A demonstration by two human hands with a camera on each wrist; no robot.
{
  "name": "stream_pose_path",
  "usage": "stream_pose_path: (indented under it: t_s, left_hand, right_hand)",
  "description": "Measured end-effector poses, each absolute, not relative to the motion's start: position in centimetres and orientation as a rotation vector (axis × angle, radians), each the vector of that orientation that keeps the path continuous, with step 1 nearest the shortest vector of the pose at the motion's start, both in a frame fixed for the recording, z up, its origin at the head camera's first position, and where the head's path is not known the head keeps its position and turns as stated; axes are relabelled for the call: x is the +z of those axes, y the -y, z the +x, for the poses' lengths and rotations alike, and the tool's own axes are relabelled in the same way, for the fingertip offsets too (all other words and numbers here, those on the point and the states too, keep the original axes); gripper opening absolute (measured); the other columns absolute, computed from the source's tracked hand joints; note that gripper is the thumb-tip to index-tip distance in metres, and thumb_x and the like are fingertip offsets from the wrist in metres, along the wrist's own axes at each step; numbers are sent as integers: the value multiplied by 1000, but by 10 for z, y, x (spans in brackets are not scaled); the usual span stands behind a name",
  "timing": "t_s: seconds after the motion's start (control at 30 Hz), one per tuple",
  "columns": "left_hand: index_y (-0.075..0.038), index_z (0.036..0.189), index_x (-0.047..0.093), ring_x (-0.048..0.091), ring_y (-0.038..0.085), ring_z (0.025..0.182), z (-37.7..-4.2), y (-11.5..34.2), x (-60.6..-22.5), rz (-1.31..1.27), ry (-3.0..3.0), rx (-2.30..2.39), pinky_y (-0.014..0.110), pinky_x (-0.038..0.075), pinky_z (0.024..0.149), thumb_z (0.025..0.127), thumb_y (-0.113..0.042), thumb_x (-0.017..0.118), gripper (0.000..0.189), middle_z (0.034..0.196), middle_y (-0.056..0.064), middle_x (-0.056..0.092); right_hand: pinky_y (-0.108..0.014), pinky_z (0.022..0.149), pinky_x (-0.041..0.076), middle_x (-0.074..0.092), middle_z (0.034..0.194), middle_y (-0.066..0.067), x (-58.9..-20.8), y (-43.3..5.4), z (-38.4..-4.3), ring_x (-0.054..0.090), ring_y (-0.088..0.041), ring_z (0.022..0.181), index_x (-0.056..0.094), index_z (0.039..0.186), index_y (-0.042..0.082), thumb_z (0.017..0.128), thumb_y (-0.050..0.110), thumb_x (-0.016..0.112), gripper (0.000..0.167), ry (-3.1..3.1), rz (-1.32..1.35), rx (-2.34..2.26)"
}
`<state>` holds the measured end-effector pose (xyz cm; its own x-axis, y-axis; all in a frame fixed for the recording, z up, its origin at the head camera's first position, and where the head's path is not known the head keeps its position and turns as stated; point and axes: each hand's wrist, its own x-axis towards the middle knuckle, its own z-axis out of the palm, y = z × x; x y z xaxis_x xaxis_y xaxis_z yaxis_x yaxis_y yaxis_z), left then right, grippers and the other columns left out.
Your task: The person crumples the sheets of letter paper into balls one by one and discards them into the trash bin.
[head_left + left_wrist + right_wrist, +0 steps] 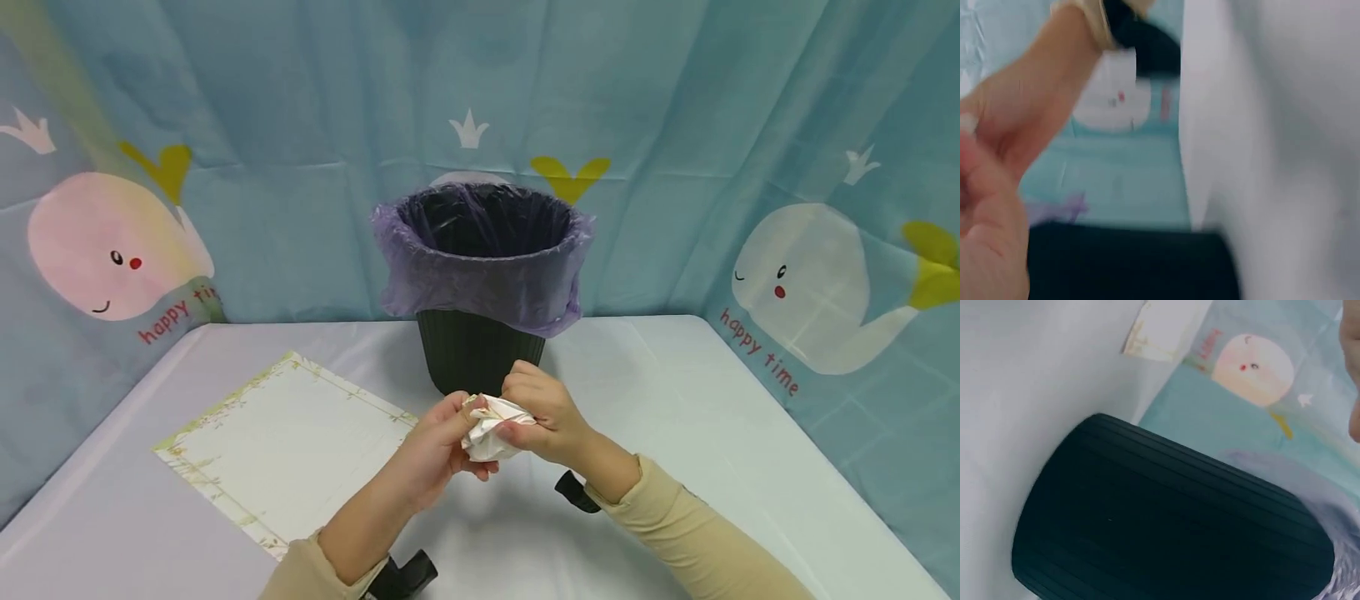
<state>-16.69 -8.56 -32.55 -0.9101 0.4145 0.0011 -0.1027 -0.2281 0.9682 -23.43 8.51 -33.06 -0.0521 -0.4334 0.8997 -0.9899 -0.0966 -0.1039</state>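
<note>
Both hands meet in the head view around a crumpled ball of paper, white with faint coloured print. My left hand grips it from the left, thumb on top. From the right, my right hand holds it with curled fingers and the thumb along its front. Just behind the hands stands a dark ribbed trash can lined with a purple plastic bag. In the left wrist view the left hand shows at the left edge; the paper is mostly out of frame there.
A flat sheet of paper with a floral border lies on the white table at the left. Blue curtains printed with whales hang behind and at both sides. Black wrist camera mounts show at the sleeves.
</note>
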Motion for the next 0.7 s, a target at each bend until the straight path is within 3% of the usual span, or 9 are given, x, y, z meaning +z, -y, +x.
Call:
stream_pose_path:
  t_s: [0.2, 0.3, 0.4, 0.47, 0.53, 0.63, 0.7]
  left_hand:
    - [2, 129, 38, 63, 23, 86, -167, 94, -319, 557, -2057, 1945, 34, 54, 68, 105, -35, 41, 44, 106, 14, 61]
    - [-1, 143, 26, 58, 24, 96, -166, 95, -321, 643, -2202, 1906, 32, 52, 72, 102, -29, 52, 56, 124, 16, 52]
    - [-3, 147, 23, 56, 23, 96, -166, 94, -325, 693, -2318, 1910, 27, 51, 71, 95, -19, 65, 69, 129, 15, 48]
    - [-6, 146, 26, 56, 17, 88, -166, 92, -329, 774, -2446, 1869, 24, 50, 66, 93, -20, 67, 68, 120, 11, 52]
    - [-7, 140, 31, 52, 11, 73, -168, 91, -332, 971, -2635, 1774, 22, 47, 58, 96, -32, 62, 59, 98, 7, 55]
    - [-11, 134, 36, 39, 2, 57, -172, 91, -335, 1221, -2943, 1591, 19, 36, 47, 94, -57, 51, 64, 73, -2, 47]
    - [-10, 131, 40, 33, 0, 54, -174, 91, -335, 1319, -3061, 1527, 18, 31, 43, 92, -66, 45, 69, 64, -4, 42]
  right_hand:
    - [-24, 52, 36, 49, 61, 0, -331, -91, -232, 42, -12, 60, 55, 66, 8, 101, 44, 47, 51, 1796, 1388, 1292]
    - [-24, 47, 39, 51, 63, 0, -330, -93, -226, 45, -9, 59, 60, 69, 4, 100, 46, 49, 53, 1934, 1253, 1485]
    - [-24, 46, 41, 53, 64, 5, -330, -92, -220, 48, -6, 59, 62, 72, -2, 99, 44, 51, 54, 2027, 1177, 1683]
    - [-24, 49, 44, 57, 68, 8, -330, -93, -217, 51, -5, 61, 62, 75, -7, 100, 40, 49, 54, 2078, 1146, 1805]
    - [-24, 55, 45, 59, 71, 10, -329, -94, -215, 52, -6, 65, 60, 80, -12, 101, 39, 46, 57, 2126, 1112, 1934]
    - [-24, 60, 43, 59, 73, 10, -328, -98, -214, 50, -6, 67, 57, 84, -17, 100, 41, 43, 62, 2198, 1089, 2072]
    - [-24, 62, 42, 59, 74, 10, -327, -101, -214, 50, -6, 69, 55, 86, -20, 100, 46, 42, 68, 2231, 1112, 2125]
